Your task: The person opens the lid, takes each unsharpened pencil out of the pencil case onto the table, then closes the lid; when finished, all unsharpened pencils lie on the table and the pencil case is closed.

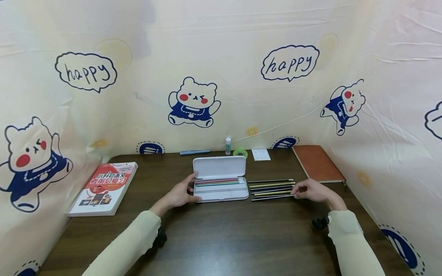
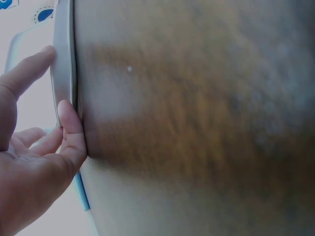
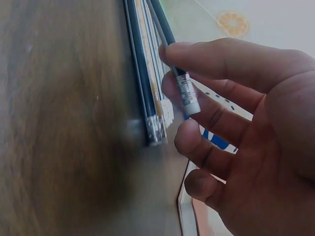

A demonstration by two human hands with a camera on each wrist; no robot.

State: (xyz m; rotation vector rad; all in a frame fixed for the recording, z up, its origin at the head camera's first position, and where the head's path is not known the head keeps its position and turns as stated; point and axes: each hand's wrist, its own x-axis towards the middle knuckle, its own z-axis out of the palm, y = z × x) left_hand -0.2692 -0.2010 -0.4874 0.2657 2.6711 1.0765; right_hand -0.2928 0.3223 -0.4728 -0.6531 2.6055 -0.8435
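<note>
A white pencil case lies on the table with its lid raised at the back. A few coloured pencils rest in its rear compartment. My left hand holds the case by its left end; in the left wrist view the thumb and fingers touch its rim. Right of the case, several dark and yellowish pencils lie side by side. My right hand pinches one dark pencil near its white eraser end, between thumb and fingers. That pencil is tilted above the others in the right wrist view.
A thick book lies at the left, a brown notebook at the back right. Along the rear edge are a blue pen-like item, a glue stick, green tape and a white card. A printed cloth hangs behind.
</note>
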